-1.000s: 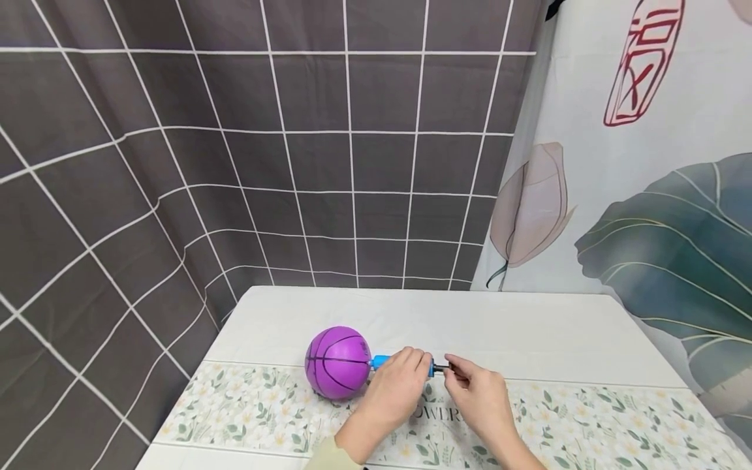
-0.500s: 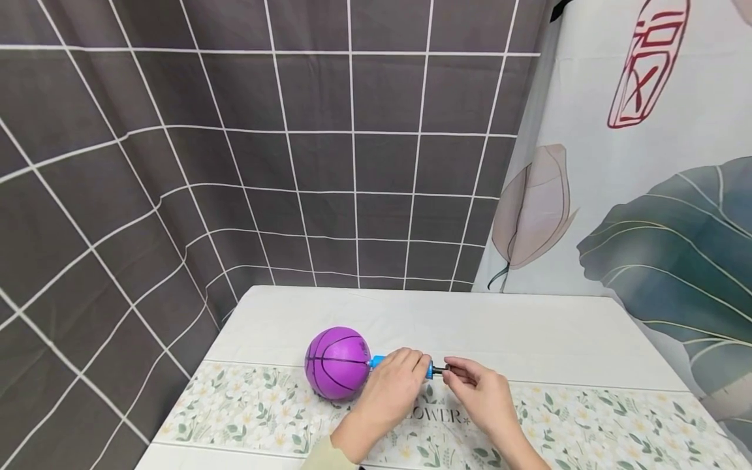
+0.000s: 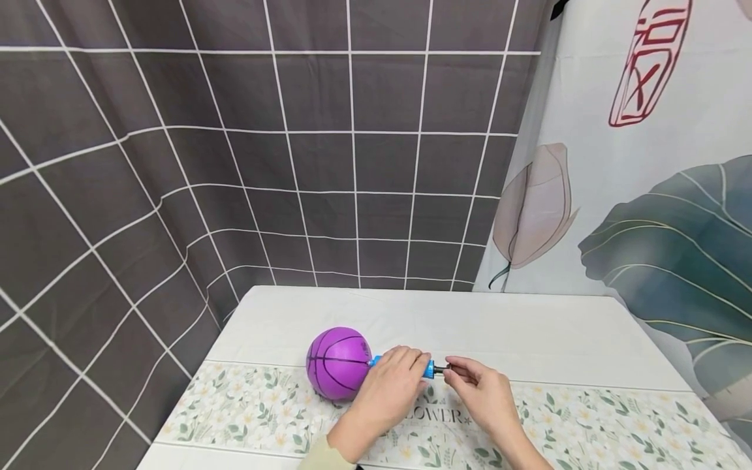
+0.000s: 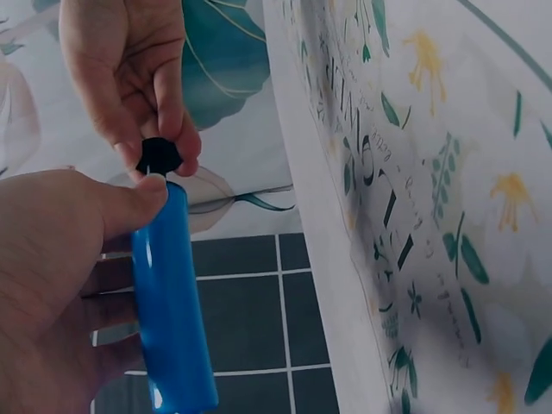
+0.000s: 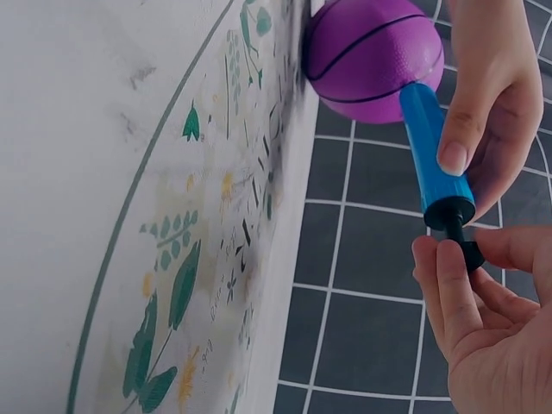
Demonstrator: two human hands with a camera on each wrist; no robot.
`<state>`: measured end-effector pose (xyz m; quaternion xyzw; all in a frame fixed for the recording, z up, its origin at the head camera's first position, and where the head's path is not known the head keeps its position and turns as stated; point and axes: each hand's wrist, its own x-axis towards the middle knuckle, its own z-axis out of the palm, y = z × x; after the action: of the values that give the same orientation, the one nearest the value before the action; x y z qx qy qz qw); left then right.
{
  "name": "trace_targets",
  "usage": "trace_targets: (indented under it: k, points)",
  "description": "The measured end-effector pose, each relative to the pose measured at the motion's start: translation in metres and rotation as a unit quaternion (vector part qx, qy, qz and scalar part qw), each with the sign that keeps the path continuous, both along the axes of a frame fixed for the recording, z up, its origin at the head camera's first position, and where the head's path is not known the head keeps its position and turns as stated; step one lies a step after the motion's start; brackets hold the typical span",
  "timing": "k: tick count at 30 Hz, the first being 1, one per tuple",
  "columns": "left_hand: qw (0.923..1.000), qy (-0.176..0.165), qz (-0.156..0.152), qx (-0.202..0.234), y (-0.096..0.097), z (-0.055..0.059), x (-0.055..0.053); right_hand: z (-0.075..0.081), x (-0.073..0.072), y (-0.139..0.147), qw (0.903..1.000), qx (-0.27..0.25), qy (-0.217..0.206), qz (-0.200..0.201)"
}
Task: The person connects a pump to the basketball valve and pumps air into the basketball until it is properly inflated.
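A purple ball (image 3: 338,363) with black basketball lines rests on the table, left of both hands. From its right side a blue hand pump (image 5: 431,155) extends to the right, its front end meeting the ball. My left hand (image 3: 388,390) grips the pump's barrel, thumb along one side, hiding much of it in the head view. With fingertips and thumb, my right hand (image 3: 484,395) pinches the black handle (image 4: 160,155) at the pump's rear. A short stretch of black rod (image 5: 454,226) shows between barrel and handle.
The table (image 3: 517,333) wears a white cover with a floral band and printed lettering. Behind it hangs a dark curtain (image 3: 388,163) with white grid lines. A pale curtain (image 3: 587,215) with leaf and petal prints hangs at the right.
Both hands keep their holds and shift only slightly. The ball and the pump stay nearly in place, with the rod still showing a short way out of the barrel.
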<state>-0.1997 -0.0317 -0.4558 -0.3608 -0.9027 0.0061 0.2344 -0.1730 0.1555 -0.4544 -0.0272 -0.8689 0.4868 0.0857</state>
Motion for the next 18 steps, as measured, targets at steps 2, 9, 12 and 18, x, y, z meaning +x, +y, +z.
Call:
trace_targets:
  k: [2,9,12,18]
  points:
    - [1.0000,-0.008,-0.001,0.006,-0.003,0.002,0.000,0.000,0.000,0.001,1.0000,-0.001,0.000,0.000]
    - [0.9992,-0.038,0.016,0.006,-0.018,0.012,-0.001,0.002,0.000,0.001,1.0000,0.001,-0.002,-0.005]
    - [0.9983,-0.050,0.028,0.008,-0.028,0.017,-0.002,0.003,0.000,0.001,1.0000,0.005,-0.005,-0.007]
    - [0.9954,-0.076,0.055,0.020,-0.052,0.023,-0.006,0.003,0.000,0.001,0.9999,0.010,-0.010,-0.009]
